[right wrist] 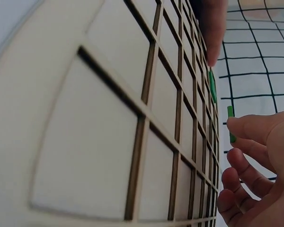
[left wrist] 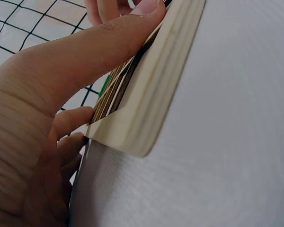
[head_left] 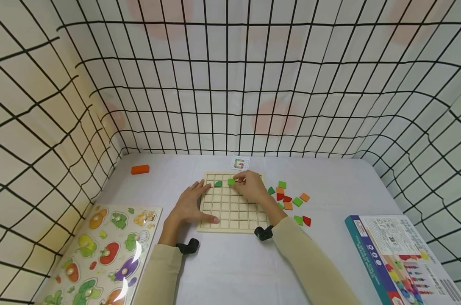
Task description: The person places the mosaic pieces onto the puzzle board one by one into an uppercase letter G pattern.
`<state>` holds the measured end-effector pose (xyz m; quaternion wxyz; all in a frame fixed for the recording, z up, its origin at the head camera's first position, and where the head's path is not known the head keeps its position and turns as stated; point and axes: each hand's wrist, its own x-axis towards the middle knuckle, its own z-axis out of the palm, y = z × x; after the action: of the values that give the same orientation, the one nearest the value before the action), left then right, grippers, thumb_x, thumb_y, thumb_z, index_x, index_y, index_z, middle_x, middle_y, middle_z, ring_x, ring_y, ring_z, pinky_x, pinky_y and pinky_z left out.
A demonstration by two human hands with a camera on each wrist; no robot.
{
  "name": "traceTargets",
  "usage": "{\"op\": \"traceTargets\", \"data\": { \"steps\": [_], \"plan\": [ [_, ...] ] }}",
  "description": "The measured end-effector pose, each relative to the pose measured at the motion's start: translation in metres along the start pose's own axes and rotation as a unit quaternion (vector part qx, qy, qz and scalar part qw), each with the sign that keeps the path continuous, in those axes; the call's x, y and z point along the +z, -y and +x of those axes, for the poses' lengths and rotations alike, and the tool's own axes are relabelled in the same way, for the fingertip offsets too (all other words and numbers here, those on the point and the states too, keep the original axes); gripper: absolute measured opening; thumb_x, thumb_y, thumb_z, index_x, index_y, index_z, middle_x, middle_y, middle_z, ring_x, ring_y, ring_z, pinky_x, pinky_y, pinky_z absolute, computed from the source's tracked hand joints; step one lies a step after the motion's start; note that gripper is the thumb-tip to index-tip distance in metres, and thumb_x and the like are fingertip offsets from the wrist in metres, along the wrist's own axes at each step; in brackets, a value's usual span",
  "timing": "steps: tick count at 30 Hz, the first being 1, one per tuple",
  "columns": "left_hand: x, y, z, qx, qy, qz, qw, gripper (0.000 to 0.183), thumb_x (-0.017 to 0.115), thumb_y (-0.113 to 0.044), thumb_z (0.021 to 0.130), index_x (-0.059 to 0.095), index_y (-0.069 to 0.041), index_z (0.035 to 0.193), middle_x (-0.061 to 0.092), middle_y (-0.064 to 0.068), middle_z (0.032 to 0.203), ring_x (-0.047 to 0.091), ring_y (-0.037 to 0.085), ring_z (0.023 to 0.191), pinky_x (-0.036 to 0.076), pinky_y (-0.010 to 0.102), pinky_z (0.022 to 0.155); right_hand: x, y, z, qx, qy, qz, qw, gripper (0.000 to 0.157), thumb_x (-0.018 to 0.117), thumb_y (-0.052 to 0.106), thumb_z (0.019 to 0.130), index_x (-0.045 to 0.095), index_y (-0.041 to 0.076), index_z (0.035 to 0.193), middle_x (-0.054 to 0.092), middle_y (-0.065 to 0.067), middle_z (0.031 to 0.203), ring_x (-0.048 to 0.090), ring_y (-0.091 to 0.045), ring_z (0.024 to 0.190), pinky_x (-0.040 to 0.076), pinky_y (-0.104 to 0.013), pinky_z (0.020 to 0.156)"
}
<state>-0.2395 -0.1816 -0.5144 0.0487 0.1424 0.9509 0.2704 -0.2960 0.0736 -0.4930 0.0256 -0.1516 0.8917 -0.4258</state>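
A pale wooden grid board (head_left: 234, 222) lies flat in the middle of the table. My left hand (head_left: 187, 204) rests at its left side with fingers spread, the thumb (left wrist: 99, 47) lying over the near edge. Between thumb and index finger, my right hand (head_left: 251, 187) pinches a light green square tile (head_left: 231, 181) over one of the far rows. In the right wrist view the tile (right wrist: 230, 127) shows edge-on, above the board's surface. A dark green tile with a rounded corner (head_left: 218, 184) sits in a cell to its left.
Several loose red, orange and green tiles (head_left: 297, 202) lie right of the board. Behind it is a small card (head_left: 240, 163) with a coloured G. A vegetable puzzle board (head_left: 101, 237) is at left, a printed box (head_left: 402, 254) at right, an orange block (head_left: 140, 169) far left. Black wire mesh (head_left: 226, 76) surrounds the table.
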Motion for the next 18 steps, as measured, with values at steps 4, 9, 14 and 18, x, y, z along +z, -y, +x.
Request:
{"op": "traceTargets", "data": {
  "steps": [4,9,14,18],
  "plan": [
    [0.000,0.000,-0.001,0.001,-0.001,0.001,1.0000,0.127,0.088,-0.070,0.057,0.037,-0.019,0.161,0.023,0.008,0.172,0.017,0.032,0.161,0.013,0.055,0.131,0.007,0.001,0.003,0.001,-0.001,-0.003,1.000,0.028,0.072,0.021,0.095,0.076,0.009,0.121,0.068,-0.006,0.103,0.060,-0.018,0.085,0.051,-0.030,0.072],
    [-0.001,-0.001,-0.001,-0.001,-0.001,0.005,1.0000,0.126,0.088,-0.070,0.058,0.037,-0.019,0.161,0.023,0.007,0.172,0.017,0.032,0.161,0.014,0.055,0.131,0.014,0.002,0.006,0.024,0.002,-0.021,1.000,0.031,0.073,0.024,0.095,0.075,0.013,0.124,0.068,-0.005,0.106,0.060,-0.019,0.089,0.051,-0.031,0.074],
    [-0.001,-0.002,-0.001,-0.004,0.001,0.004,1.0000,0.126,0.089,-0.070,0.058,0.037,-0.018,0.161,0.023,0.007,0.172,0.017,0.032,0.161,0.014,0.055,0.131,0.017,0.002,0.008,0.032,0.000,-0.034,0.999,0.031,0.074,0.026,0.094,0.076,0.015,0.123,0.069,-0.005,0.106,0.062,-0.019,0.091,0.053,-0.034,0.076],
    [-0.002,-0.003,-0.001,-0.006,0.000,0.001,1.0000,0.126,0.089,-0.070,0.057,0.038,-0.018,0.161,0.023,0.008,0.172,0.016,0.032,0.161,0.014,0.055,0.131,0.018,0.003,0.008,0.030,0.001,-0.050,0.998,0.030,0.073,0.027,0.094,0.076,0.017,0.122,0.070,-0.004,0.104,0.063,-0.018,0.089,0.054,-0.034,0.075]
  ]
}}
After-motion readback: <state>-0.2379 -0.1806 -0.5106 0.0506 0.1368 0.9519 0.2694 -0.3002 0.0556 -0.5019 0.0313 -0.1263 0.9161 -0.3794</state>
